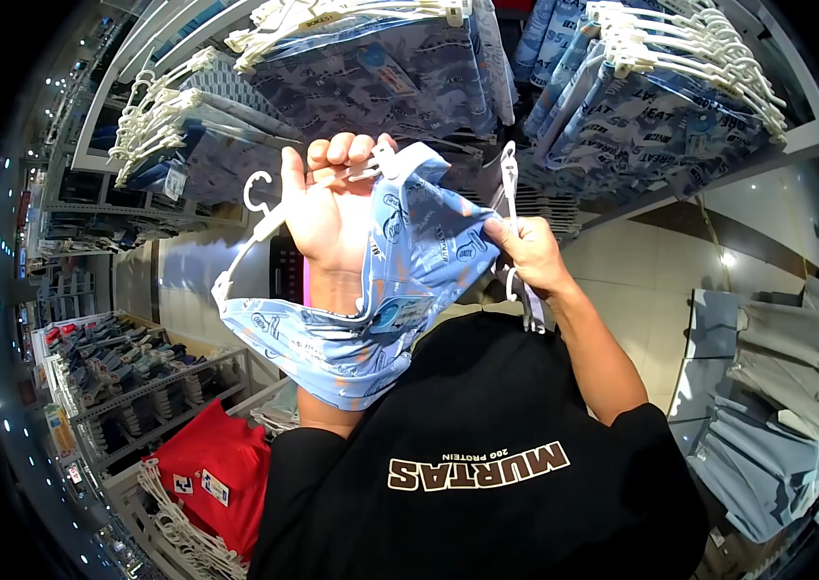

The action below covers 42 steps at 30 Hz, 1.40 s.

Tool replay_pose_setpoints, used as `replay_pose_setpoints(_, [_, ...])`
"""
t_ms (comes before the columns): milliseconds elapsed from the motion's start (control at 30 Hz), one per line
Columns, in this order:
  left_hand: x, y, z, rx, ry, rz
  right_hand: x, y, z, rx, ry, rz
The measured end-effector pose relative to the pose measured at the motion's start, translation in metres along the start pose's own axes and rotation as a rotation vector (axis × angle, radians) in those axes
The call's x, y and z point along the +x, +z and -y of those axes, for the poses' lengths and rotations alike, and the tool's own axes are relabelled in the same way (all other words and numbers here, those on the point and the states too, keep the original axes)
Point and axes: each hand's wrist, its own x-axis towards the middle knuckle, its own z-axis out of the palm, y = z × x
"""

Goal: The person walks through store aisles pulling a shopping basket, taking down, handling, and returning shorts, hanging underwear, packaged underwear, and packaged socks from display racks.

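My left hand (330, 215), palm toward the camera, has its fingers curled round the bar of a white clip hanger (253, 242). A light blue printed garment (433, 237) hangs from this hanger's two end clips and drapes across my left forearm. At the garment's right edge, my right hand (533, 256) pinches the fabric between thumb and fingers. A second white hanger (510, 184) stands upright against my right hand, with a greyish piece of cloth (532, 311) just below it; its hold on that cloth is unclear.
Racks of blue patterned garments (371, 82) on white hangers stand ahead, with more garments (651, 126) at the right. Red garments (221, 454) hang at the lower left, near a display of small folded items (124, 362). Grey and pale blue clothes (767, 435) are at the right.
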Motion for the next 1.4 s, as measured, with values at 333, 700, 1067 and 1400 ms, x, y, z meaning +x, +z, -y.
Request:
replay_pose_setpoints(333, [-0.004, -0.014, 0.000, 0.194, 0.128, 0.018, -0.007, 0.000, 0.013, -0.074, -0.073, 0.035])
replay_pose_setpoints(700, [-0.010, -0.090, 0.050, 0.739, 0.078, -0.269, -0.068, -0.044, 0.119, 0.345, -0.189, 0.431])
replay_pose_setpoints(1067, [-0.012, -0.092, 0.100, 0.996, -0.261, 0.179, -0.069, -0.047, 0.142, 0.495, -0.303, 0.624])
replay_pose_setpoints(1400, [-0.007, -0.075, 0.097, 1.107, -0.163, 0.042, -0.068, -0.051, 0.132, 0.645, -0.321, 0.479])
